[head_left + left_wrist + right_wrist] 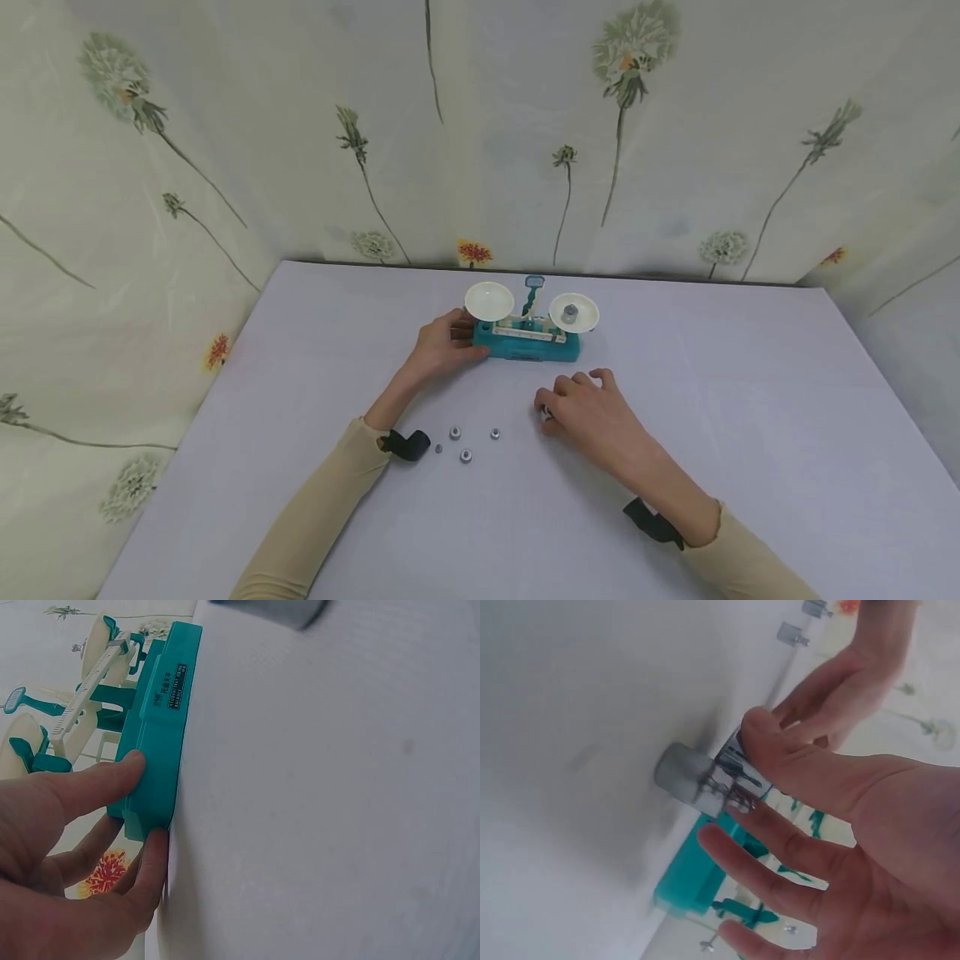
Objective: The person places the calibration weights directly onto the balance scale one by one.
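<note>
A teal balance scale (pixel 525 348) with two white pans stands toward the back of the table. My left hand (pixel 442 346) grips the left end of its base, thumb on the front face and fingers round the end. The left pan (pixel 489 301) is bare; on the right pan (pixel 590 317) sits a metal weight (pixel 569 314). In front of the scale, my right hand (pixel 592 421) pinches a shiny metal weight (pixel 731 761) between thumb and index finger. Close beside it is another metal weight (pixel 682 776) on the table; whether the two touch I cannot tell.
Several small knobbed weights (pixel 466 456) lie on the white tabletop (pixel 420 533) between the forearms. A dark wrist camera (pixel 408 446) on the left wrist sits close to them. Behind the table hangs a dandelion-print cloth (pixel 510 183).
</note>
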`<control>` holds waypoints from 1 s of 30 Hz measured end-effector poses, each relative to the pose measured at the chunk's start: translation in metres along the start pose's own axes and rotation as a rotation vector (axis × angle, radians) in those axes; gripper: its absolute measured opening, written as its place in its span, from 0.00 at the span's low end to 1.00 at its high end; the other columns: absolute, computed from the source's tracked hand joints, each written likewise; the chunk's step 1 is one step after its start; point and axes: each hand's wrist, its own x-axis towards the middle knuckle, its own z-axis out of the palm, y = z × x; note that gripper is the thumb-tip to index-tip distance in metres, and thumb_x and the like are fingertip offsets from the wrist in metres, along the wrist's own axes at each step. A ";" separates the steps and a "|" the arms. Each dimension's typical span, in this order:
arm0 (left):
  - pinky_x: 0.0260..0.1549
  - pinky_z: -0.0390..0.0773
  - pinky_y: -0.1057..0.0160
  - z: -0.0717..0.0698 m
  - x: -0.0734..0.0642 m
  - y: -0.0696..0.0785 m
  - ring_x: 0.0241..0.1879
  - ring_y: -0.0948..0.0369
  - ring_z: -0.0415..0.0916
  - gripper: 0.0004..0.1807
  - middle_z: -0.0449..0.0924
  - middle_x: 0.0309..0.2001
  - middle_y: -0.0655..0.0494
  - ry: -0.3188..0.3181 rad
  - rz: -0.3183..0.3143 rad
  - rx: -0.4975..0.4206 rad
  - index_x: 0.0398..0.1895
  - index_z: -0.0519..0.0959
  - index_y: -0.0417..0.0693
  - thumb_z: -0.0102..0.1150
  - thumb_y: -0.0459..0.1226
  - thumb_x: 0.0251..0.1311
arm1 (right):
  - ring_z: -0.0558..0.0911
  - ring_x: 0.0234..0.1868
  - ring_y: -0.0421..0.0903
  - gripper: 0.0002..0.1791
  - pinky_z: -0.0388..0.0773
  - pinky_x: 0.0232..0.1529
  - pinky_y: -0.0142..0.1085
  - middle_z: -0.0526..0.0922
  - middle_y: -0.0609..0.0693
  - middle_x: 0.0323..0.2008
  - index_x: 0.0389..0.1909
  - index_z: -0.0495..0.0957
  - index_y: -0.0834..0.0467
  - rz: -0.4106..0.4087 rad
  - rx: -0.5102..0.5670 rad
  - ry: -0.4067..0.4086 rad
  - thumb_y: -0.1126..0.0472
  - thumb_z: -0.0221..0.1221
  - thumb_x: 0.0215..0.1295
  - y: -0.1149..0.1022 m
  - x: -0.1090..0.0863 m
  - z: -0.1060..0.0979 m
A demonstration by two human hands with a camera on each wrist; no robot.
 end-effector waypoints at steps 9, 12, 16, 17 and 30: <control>0.70 0.82 0.50 0.001 0.002 -0.001 0.71 0.43 0.79 0.30 0.80 0.70 0.39 0.010 0.004 0.024 0.69 0.75 0.41 0.74 0.37 0.66 | 0.87 0.44 0.52 0.15 0.79 0.63 0.66 0.90 0.49 0.38 0.48 0.89 0.48 -0.004 0.034 0.060 0.54 0.78 0.61 0.006 0.000 -0.011; 0.70 0.82 0.50 0.001 0.002 -0.001 0.71 0.43 0.80 0.31 0.80 0.70 0.39 0.009 0.006 0.025 0.69 0.76 0.41 0.75 0.37 0.66 | 0.87 0.43 0.52 0.16 0.79 0.63 0.67 0.90 0.49 0.38 0.48 0.89 0.48 -0.001 0.048 0.064 0.53 0.78 0.61 0.007 0.000 -0.012; 0.70 0.82 0.50 0.000 0.001 -0.001 0.70 0.43 0.80 0.30 0.81 0.69 0.39 0.010 0.010 0.027 0.69 0.76 0.41 0.75 0.37 0.66 | 0.86 0.44 0.52 0.16 0.77 0.64 0.68 0.90 0.49 0.38 0.48 0.89 0.48 0.014 0.056 0.060 0.53 0.79 0.60 0.009 -0.001 -0.016; 0.70 0.82 0.50 0.000 0.001 -0.001 0.70 0.43 0.80 0.30 0.81 0.69 0.39 0.010 0.011 0.026 0.69 0.76 0.41 0.75 0.37 0.66 | 0.87 0.45 0.53 0.16 0.76 0.65 0.68 0.90 0.49 0.38 0.48 0.89 0.48 0.021 0.057 0.059 0.53 0.79 0.60 0.009 -0.001 -0.017; 0.71 0.81 0.49 0.000 -0.001 -0.001 0.71 0.43 0.79 0.31 0.80 0.70 0.40 -0.002 0.007 0.002 0.70 0.75 0.41 0.74 0.37 0.66 | 0.87 0.46 0.56 0.14 0.74 0.64 0.71 0.90 0.50 0.38 0.46 0.89 0.49 0.043 0.038 0.106 0.55 0.79 0.60 0.018 -0.005 -0.041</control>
